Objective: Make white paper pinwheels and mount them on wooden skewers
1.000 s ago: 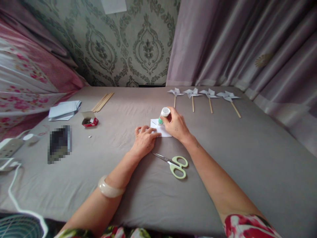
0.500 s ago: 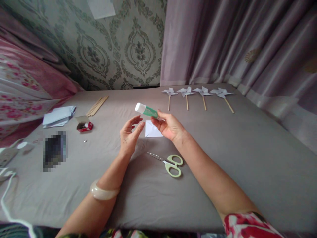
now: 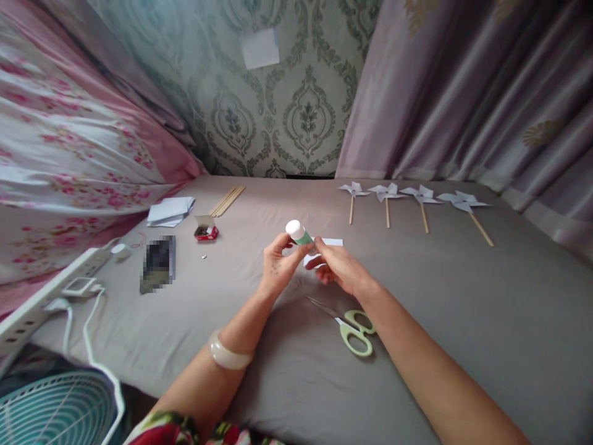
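Observation:
A green glue stick with a white cap [image 3: 302, 235] is held up between my two hands, cap end tilted to the upper left. My left hand [image 3: 281, 262], with a pale bangle on its wrist, has thumb and fingers closed round the tube. At the tube's lower end, my right hand [image 3: 340, 267] pinches it with thumb and fingers. Beneath my right hand lies white folded paper [image 3: 332, 241], partly covered. Scissors with pale green handles [image 3: 348, 326] rest on the grey cloth just in front of the hands, blades pointing left.
Several paper pinwheels on sticks [image 3: 420, 195] line the back right. At the left are stacked white paper [image 3: 169, 212], wooden sticks [image 3: 228, 201], a small open red box [image 3: 206, 230], a blurred dark item [image 3: 158, 264] and a power strip [image 3: 55, 293]. A fan [image 3: 58, 408] stands lower left.
My left hand has closed on the glue stick, which only my right hand held before. The stick has come lower, towards the paper. The view has swung left, bringing the fan into sight.

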Demonstrator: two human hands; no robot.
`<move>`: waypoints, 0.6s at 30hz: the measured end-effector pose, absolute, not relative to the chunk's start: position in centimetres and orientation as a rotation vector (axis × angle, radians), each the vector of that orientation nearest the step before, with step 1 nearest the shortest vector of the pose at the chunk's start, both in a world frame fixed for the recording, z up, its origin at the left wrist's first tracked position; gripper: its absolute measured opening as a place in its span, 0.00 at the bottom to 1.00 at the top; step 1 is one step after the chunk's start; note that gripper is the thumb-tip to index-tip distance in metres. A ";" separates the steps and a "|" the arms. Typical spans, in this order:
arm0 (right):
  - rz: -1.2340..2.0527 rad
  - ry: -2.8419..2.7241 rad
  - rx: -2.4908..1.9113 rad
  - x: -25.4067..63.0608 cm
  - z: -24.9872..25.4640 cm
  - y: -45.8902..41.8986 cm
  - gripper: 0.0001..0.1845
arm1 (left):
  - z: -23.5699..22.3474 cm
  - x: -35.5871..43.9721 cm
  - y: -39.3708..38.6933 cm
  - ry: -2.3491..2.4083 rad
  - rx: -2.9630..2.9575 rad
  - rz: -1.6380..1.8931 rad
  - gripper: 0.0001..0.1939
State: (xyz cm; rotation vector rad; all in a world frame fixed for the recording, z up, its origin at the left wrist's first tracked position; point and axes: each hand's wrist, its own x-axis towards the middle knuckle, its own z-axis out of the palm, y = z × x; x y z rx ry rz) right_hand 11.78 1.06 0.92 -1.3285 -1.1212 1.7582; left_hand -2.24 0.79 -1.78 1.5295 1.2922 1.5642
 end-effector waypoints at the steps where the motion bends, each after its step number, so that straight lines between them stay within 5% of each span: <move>1: 1.613 -1.252 -1.390 12.0 0.9 1.1 0.18 | -1.7 -2.5 0.9 1.321 1.546 1.578 0.13; 7: 1.173 -1.769 -1.415 14.3 1.2 1.4 0.13 | -0.9 -6.5 2.3 1.609 1.523 1.738 0.14; 18: 0.958 -2.040 -1.442 17.9 0.4 2.3 0.20 | -1.5 -14.2 4.7 1.948 1.497 1.798 0.17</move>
